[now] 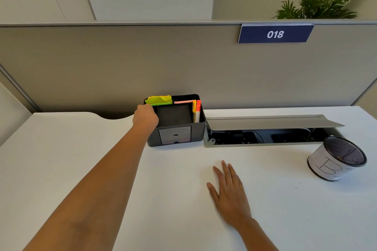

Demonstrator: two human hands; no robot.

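Note:
A black desk organiser [177, 138] stands at the back of the white desk [81, 149], against the grey partition. It holds green and yellow sticky notes [160, 100] at its back left, a pink pad [183, 101], and orange and yellow markers [197, 111] on its right. Two small drawers sit in its front. My left hand [145, 117] reaches over the organiser's left side with curled fingers dipping inside; the fingertips are hidden, so what they touch is unclear. My right hand [228, 191] lies flat, palm down, on the desk in front.
An open cable tray with a raised grey lid [271, 122] runs along the desk to the organiser's right. A mesh pen cup [336, 159] wrapped in white paper with a drawn letter stands at the right. A blue "018" sign [275, 34] hangs on the partition.

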